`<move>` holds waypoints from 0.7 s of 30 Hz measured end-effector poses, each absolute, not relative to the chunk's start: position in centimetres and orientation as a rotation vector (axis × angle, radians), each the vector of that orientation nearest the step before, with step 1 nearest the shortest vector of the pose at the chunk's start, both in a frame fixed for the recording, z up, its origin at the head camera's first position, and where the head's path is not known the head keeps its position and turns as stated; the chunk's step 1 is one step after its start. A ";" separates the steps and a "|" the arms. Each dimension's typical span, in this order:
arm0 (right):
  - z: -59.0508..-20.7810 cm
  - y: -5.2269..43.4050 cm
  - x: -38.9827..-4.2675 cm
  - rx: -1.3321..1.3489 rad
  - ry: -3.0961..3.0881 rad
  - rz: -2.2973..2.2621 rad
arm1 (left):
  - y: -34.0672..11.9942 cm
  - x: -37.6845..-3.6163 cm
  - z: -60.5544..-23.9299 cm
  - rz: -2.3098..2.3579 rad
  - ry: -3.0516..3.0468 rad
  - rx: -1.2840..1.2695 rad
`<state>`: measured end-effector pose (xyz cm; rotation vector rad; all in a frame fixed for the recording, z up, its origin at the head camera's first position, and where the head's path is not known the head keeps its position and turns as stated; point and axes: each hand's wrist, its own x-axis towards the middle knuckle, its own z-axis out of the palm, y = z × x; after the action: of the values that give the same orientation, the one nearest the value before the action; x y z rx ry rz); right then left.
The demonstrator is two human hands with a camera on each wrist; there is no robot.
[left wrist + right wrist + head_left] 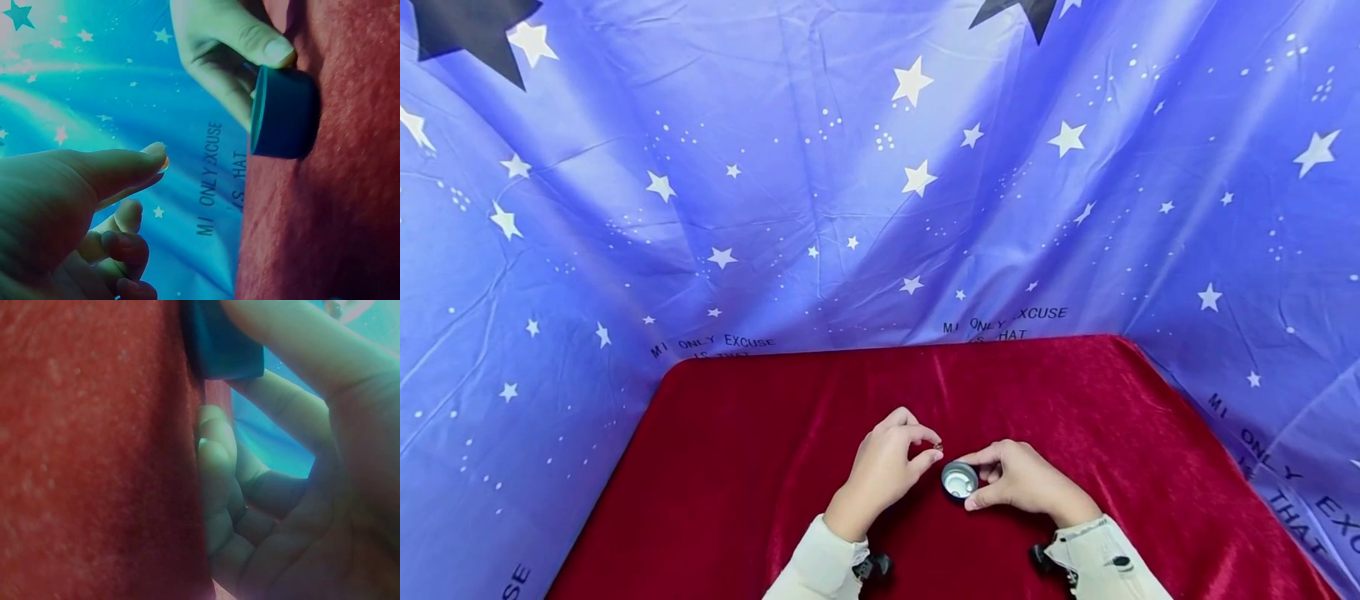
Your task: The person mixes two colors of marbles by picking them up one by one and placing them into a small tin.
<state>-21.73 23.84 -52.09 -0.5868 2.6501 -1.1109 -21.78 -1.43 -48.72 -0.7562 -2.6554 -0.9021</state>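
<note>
The right hand (1026,483) is gripping a small round silver metal cup (959,480), open mouth up, on the red velvet tabletop (760,467). The left hand (887,467) is pinching a tiny object (937,447), hovering just left of and above the cup.

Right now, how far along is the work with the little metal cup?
Done: the right hand has the metal cup steadied on the red cloth, and it looks empty. In hand: the left hand pinches a tiny piece just beside the cup. Left: that piece is not yet in the cup.
</note>
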 end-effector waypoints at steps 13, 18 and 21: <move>-52.1 23.9 -21.7 -0.565 2.631 -1.130 | -0.7 -21.7 -49.7 -0.810 -2.708 -0.809; -52.1 23.9 -21.7 -0.566 2.627 -1.139 | -0.5 -21.6 -50.1 -0.799 -2.722 -0.820; -52.1 23.9 -21.7 -0.582 2.622 -1.148 | -0.3 -21.6 -50.2 -0.798 -2.731 -0.829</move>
<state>-21.67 23.90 -52.09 -0.5824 2.6224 -1.1480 -21.60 -0.32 -50.21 -0.8293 -2.7315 -0.7982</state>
